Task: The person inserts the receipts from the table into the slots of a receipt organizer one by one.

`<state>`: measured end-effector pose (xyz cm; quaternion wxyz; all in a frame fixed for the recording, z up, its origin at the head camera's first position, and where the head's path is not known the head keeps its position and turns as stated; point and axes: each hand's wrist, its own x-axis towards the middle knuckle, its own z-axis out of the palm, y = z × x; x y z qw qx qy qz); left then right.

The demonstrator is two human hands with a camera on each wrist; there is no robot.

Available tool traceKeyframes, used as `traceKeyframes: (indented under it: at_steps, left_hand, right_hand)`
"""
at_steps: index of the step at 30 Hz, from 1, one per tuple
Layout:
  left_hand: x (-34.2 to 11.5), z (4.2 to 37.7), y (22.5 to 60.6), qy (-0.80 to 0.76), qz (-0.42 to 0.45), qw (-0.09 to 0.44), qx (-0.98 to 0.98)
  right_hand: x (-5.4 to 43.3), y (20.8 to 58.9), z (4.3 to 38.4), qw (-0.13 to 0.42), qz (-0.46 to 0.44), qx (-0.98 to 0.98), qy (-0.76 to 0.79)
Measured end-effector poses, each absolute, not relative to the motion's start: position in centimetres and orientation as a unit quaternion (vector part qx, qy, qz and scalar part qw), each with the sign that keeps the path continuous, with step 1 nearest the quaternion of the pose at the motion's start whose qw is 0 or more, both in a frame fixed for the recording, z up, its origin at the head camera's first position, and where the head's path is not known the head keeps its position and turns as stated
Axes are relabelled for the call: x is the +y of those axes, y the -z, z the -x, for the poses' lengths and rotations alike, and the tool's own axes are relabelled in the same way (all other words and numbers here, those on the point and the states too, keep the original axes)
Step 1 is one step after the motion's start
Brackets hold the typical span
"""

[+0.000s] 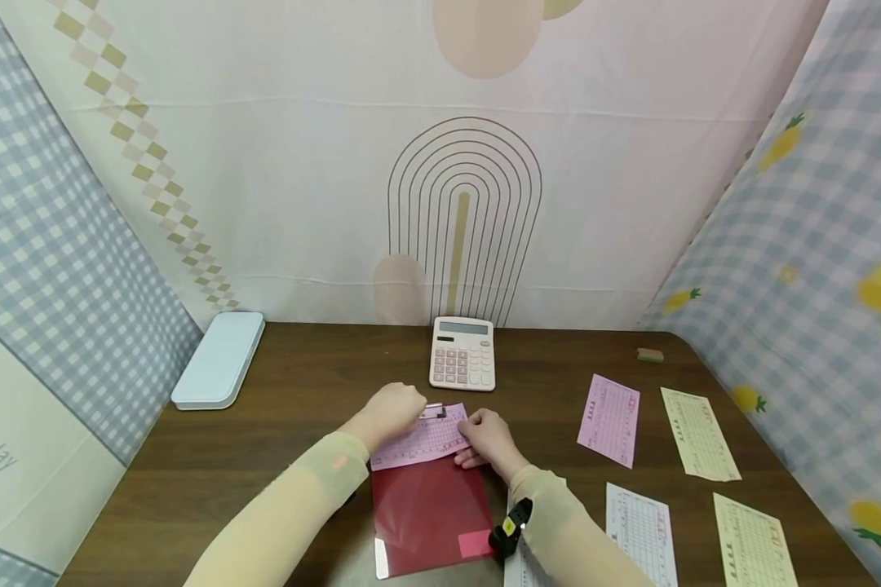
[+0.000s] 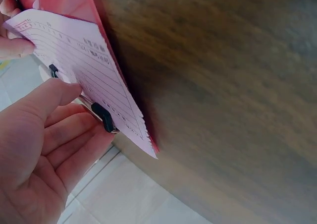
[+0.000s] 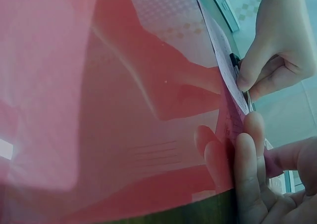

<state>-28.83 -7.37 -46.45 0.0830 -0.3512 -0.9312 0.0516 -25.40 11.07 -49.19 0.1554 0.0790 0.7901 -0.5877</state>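
A glossy red clipboard [image 1: 431,509] lies in front of the person, with a pink printed form [image 1: 420,444] across its top end. My left hand [image 1: 391,414] pinches the metal clip [image 1: 433,412] at the top edge. In the left wrist view the thumb is over the clip and the other fingers are behind it, near a black clip end [image 2: 102,117]. My right hand [image 1: 489,440] pinches the pink form at its right end, its fingertips [image 3: 244,147] at the clipboard's edge. The left wrist view shows the form's torn edge lying along the board's side.
A white calculator [image 1: 462,354] stands behind the clipboard, and a pale blue case [image 1: 220,359] is at the back left. To the right lie another pink form [image 1: 609,420], yellow forms [image 1: 700,432] and white forms [image 1: 640,530], partly under the right arm. A small eraser-like block [image 1: 649,355] is farther back.
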Motion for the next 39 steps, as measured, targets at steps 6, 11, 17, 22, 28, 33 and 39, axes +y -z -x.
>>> traceKeyframes:
  at_steps: [6, 11, 17, 22, 28, 33, 39]
  left_hand:
    - [-7.5, 29.0, 46.5, -0.052, 0.348, 0.078, -0.933]
    - [-8.0, 28.8, 46.2, -0.033, 0.319, 0.065, -0.945]
    - [-8.3, 29.2, 46.3, -0.002, 0.309, 0.069, -0.949]
    - [-8.1, 29.6, 46.4, 0.013, 0.308, 0.067, -0.949]
    - [-7.8, 29.8, 46.3, 0.004, 0.314, 0.064, -0.947]
    - [-7.5, 29.8, 46.5, 0.001, 0.318, 0.061, -0.946]
    - [-7.2, 29.7, 46.6, 0.000, 0.307, 0.069, -0.949]
  right_hand:
    - [11.0, 49.4, 25.3, 0.140, -0.076, 0.793, 0.588]
    - [10.5, 49.5, 25.3, 0.130, -0.064, 0.811, 0.567]
    - [10.4, 49.2, 25.2, 0.133, -0.061, 0.827, 0.543]
    - [11.1, 48.8, 25.2, 0.127, -0.061, 0.839, 0.525]
    - [11.7, 48.4, 25.1, 0.145, -0.061, 0.820, 0.550]
    - [11.8, 48.4, 25.2, 0.164, -0.063, 0.806, 0.565]
    - [12.0, 48.1, 25.1, 0.169, -0.062, 0.813, 0.554]
